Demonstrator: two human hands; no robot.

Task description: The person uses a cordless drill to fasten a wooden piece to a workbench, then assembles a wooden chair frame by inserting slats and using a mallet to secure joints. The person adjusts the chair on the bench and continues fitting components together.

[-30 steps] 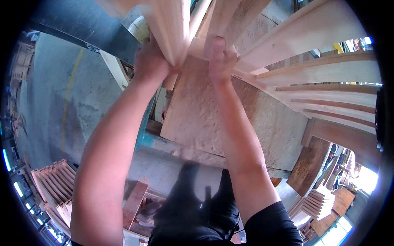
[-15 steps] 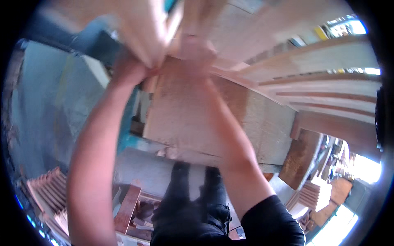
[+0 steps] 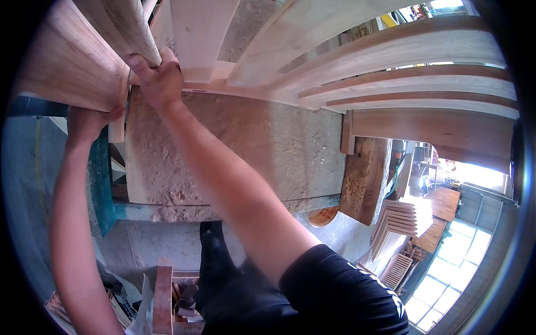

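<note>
R hand (image 3: 163, 79) wrapped rnd pale rounded wooden slat (image 3: 118, 25), far L of dusty brown flat worktop (image 3: 296, 145); L hand (image 3: 89, 124) under broad tan wooden board (image 3: 72, 61), grip hidden, can't tell. Grey floor (image 3: 162, 241) below; bright paned window (image 3: 451, 268) lower R.

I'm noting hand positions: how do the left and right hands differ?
The left hand is at the lower edge of a wide board; the right hand grips the end of a narrower wooden piece. The left hand is partly hidden behind the board; the right hand shows more fully. Both are bare, touching wood.
</note>
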